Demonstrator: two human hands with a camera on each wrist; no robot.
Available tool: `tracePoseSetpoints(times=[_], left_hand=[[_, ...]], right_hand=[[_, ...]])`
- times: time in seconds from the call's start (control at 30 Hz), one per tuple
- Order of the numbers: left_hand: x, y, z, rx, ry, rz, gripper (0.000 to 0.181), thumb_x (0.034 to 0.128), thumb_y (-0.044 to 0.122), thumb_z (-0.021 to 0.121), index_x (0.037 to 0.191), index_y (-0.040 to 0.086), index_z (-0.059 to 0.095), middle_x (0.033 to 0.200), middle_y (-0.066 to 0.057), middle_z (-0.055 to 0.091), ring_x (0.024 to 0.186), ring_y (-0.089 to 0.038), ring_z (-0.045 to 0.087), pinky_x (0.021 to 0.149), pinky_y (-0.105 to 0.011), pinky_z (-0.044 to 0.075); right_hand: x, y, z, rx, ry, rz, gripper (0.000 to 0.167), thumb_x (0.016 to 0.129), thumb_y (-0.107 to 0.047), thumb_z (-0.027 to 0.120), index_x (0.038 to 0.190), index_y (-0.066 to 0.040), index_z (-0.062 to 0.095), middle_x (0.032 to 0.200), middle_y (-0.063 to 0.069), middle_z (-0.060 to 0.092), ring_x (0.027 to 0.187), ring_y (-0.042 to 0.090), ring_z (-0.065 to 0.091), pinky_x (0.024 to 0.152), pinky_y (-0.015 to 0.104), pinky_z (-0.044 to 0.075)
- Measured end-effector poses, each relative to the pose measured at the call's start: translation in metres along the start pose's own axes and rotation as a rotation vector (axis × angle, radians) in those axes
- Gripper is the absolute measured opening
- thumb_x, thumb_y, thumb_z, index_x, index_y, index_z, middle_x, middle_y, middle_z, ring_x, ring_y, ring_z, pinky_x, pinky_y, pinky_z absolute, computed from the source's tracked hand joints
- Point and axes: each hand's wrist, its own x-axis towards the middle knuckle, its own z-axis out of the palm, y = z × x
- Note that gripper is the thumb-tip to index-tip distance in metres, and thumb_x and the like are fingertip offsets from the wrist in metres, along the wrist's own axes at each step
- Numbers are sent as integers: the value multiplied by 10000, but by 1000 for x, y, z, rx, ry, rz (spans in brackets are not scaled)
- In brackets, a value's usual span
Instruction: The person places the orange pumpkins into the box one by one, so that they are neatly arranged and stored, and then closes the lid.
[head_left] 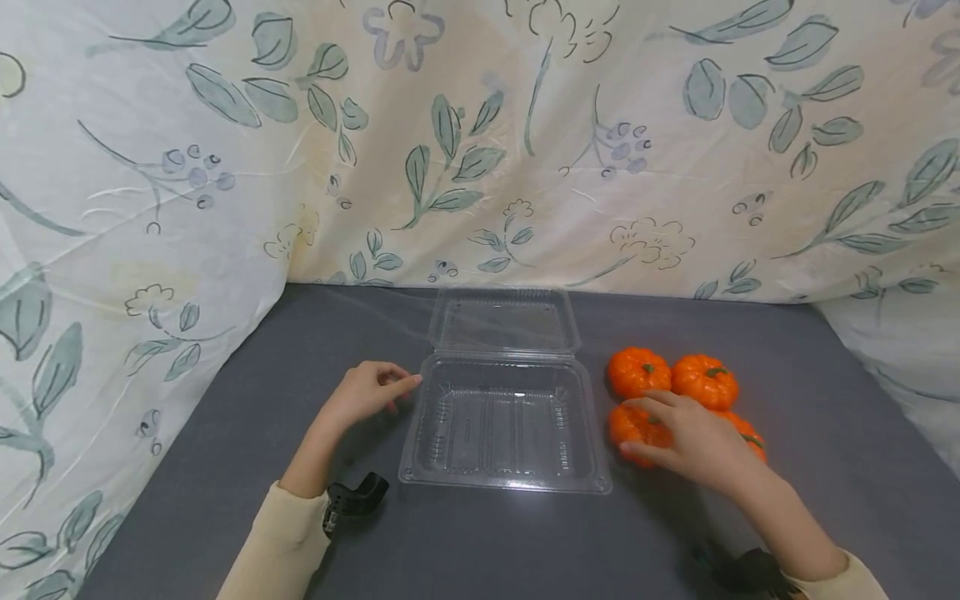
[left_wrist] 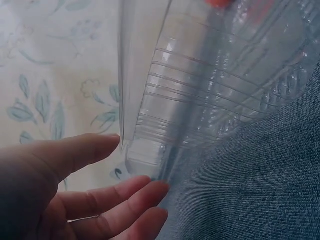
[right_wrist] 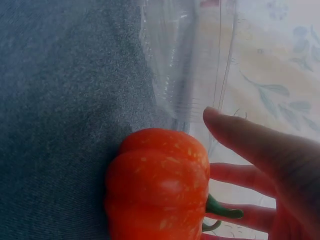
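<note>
An open clear plastic clamshell box point(head_left: 506, 484) lies on the grey cloth, its lid point(head_left: 504, 325) folded back. At its left rim is my left hand point(head_left: 371, 389), thumb tip at the edge and the other fingers loosely bent below; the left wrist view shows no grip. Several small orange pumpkins sit to the right of the box. My right hand point(head_left: 701, 442) reaches over the front-left pumpkin point(head_left: 633, 427), thumb and fingers spread. In the right wrist view, the thumb stands apart from a pumpkin point(right_wrist: 157, 185), with fingers beyond its green stem. The hand partly hides another pumpkin point(head_left: 752, 437).
Two more pumpkins, one at the back left point(head_left: 637, 371) and one at the back right point(head_left: 703, 379), stand behind the right hand. Floral fabric point(head_left: 480, 142) hangs along the back and sides. A black wrist strap point(head_left: 358, 493) sits at the left sleeve.
</note>
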Motion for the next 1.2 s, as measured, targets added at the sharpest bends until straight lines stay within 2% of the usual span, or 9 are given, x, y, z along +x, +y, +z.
tracePoseSetpoints(times=[0.17,0.47,0.6,0.83,1.0,1.2], left_hand=[[0,1,1,-28,-40,16,431,910,401,555,1052,5,645,796,-40,690,599,-156,616,576,-301,448],[0,4,2,-156,-116,7,390,912,383,561,992,12,651,667,-38,646,519,-161,603,524,-340,484],[2,3,3,-178,-142,26,367,923,369,548,968,21,652,651,-32,639,507,-147,592,510,-329,474],[3,1,2,-232,-194,85,344,948,312,520,956,-12,636,678,-33,651,532,-136,591,519,-325,460],[4,0,3,-278,-228,82,315,955,276,513,920,-17,625,683,-16,651,563,-121,598,553,-316,474],[4,-3,5,-309,-238,72,313,954,268,515,915,-23,624,668,-16,644,565,-122,600,560,-317,479]], right_hand=[[-1,2,1,24,2,-27,532,740,-448,737,1145,-123,620,1181,134,586,1052,349,555,799,539,469],[-1,4,1,59,-5,-78,522,701,-312,799,1137,-117,587,1144,137,583,1002,319,571,800,505,479],[0,4,2,77,-5,-91,514,690,-267,809,1122,-109,579,1143,149,573,1009,334,556,821,515,469],[1,2,3,86,-58,-52,554,696,-290,803,1153,-118,543,1180,162,547,1007,329,555,828,534,456],[2,2,2,79,-87,-20,594,696,-323,801,1183,-100,544,1204,183,532,1039,344,549,850,547,446],[3,2,1,75,-101,-18,601,695,-343,798,1183,-95,551,1199,183,529,1026,336,555,850,543,450]])
